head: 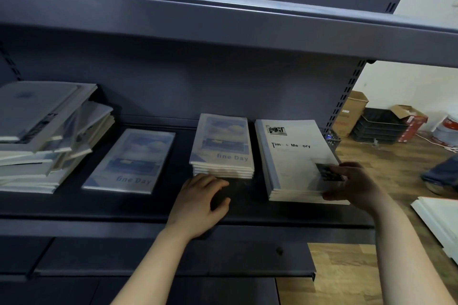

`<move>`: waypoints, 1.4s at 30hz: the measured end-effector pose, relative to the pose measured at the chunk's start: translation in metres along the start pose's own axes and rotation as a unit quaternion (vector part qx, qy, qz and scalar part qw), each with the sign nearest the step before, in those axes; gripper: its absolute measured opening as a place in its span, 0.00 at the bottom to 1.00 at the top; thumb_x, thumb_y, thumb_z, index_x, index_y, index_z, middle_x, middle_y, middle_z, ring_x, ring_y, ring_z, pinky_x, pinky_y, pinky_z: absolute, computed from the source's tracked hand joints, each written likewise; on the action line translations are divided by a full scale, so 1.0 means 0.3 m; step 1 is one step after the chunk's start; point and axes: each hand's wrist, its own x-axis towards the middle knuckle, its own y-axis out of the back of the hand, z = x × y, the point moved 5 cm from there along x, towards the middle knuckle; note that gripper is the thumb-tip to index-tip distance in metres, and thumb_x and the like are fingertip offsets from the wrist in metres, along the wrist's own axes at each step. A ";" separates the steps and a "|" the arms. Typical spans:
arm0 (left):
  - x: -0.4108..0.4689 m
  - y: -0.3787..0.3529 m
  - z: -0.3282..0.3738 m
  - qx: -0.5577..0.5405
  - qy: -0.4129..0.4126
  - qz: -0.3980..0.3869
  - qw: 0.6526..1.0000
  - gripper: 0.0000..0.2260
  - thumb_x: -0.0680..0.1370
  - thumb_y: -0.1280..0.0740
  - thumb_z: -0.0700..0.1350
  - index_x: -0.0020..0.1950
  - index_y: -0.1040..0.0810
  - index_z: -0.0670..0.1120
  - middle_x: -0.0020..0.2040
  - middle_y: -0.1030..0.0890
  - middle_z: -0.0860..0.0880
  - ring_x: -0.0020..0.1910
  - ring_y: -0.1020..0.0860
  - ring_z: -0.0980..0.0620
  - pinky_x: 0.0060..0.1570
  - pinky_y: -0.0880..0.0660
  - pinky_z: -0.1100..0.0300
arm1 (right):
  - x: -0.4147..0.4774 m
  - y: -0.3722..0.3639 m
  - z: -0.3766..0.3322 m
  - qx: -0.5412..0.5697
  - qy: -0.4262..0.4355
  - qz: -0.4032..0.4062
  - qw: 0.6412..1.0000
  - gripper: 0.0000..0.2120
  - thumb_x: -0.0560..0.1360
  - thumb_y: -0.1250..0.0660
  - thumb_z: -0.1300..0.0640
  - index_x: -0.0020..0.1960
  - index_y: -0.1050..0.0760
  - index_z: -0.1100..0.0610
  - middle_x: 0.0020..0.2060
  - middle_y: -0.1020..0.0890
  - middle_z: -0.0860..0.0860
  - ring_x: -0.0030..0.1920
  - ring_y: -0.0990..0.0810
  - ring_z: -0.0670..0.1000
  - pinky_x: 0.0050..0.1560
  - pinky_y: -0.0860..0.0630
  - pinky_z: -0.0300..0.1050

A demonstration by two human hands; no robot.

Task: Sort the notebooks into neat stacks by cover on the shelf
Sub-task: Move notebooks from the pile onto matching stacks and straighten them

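On the dark shelf point(148, 208) a neat stack of "Time & Memory" notebooks point(295, 156) lies at the right. My right hand point(352, 183) holds its front right corner, fingers on the cover and thumb against the edge. A smaller stack of blue "fine Day" notebooks point(223, 146) sits to its left. My left hand point(200, 203) rests on the shelf just in front of that stack, fingers loosely bent and holding nothing. A single "fine Day" notebook point(131, 161) lies askew further left. At the far left stands a messy mixed pile of notebooks point(47, 136).
An upper shelf point(223, 20) overhangs the work area. The shelf upright point(347, 99) stands right of the stacks. Beyond it, on the wooden floor, are cardboard boxes point(352, 111), stacked black trays point(381, 126) and a white panel point(441, 215).
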 end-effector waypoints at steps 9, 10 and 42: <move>-0.021 0.018 -0.028 -0.020 -0.044 -0.010 0.999 0.12 0.77 0.38 0.54 0.55 0.21 0.51 0.52 0.24 0.57 0.54 0.28 0.57 0.57 0.32 0.59 | -0.050 -0.018 -0.107 -0.048 -0.038 -0.010 0.998 0.34 0.68 0.29 0.69 0.72 0.32 0.56 0.68 0.33 0.59 0.68 0.35 0.61 0.68 0.35 0.56; -0.031 0.027 -0.038 -0.023 -0.045 -0.006 0.999 0.12 0.77 0.38 0.54 0.55 0.21 0.51 0.51 0.24 0.57 0.53 0.28 0.57 0.57 0.31 0.58 | -0.061 -0.024 -0.147 -0.079 -0.021 0.000 0.997 0.33 0.70 0.33 0.69 0.73 0.33 0.55 0.70 0.34 0.59 0.70 0.38 0.61 0.70 0.38 0.55; -0.336 0.405 -0.610 0.051 0.029 0.117 0.991 0.11 0.73 0.35 0.53 0.42 0.18 0.47 0.42 0.22 0.51 0.41 0.24 0.47 0.39 0.26 0.54 | -0.249 -0.823 -1.172 -0.120 0.096 -0.016 0.988 0.43 0.67 0.33 0.31 0.71 0.39 0.57 0.65 0.34 0.58 0.64 0.34 0.61 0.56 0.28 0.51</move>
